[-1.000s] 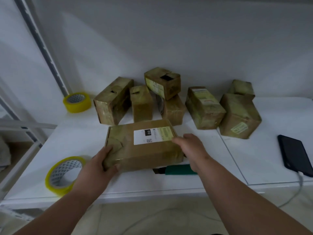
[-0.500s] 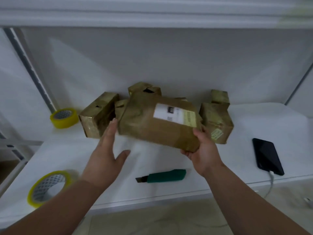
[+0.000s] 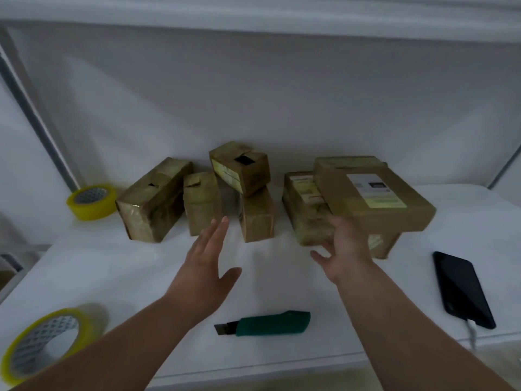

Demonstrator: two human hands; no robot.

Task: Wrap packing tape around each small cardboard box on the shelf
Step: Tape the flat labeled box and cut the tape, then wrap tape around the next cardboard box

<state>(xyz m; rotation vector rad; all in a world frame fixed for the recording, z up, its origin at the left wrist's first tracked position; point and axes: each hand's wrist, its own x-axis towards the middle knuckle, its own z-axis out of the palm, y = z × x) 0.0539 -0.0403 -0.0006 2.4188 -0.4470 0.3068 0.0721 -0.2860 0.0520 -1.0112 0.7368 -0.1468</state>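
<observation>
Labelled box: the large labelled box (image 3: 375, 198) sits tilted on top of 2 taped boxes at the right of the shelf (image 3: 118, 266), at about 1 o'clock from the right hand.
Right hand: the right hand (image 3: 345, 249) has its fingers spread and grasps nothing; it lies just below the box's near-left corner, and contact cannot be told.
Left hand: the left hand (image 3: 207, 261) is flat, fingers straight and empty, well apart from that box, pointing toward the box pile (image 3: 197, 198) at 12 o'clock.
Step in hand: judged to be setting a finished box aside on the stack.
Next move: likely calls for choosing another box from the pile, then fetching the tape roll (image 3: 48, 342) at 8 o'clock of the left hand.
Nearby: a green utility knife (image 3: 267, 324) lies at 6 o'clock between the arms; a second tape roll (image 3: 91, 201) stands at 10 o'clock; a phone (image 3: 462, 289) lies at 3 o'clock.
</observation>
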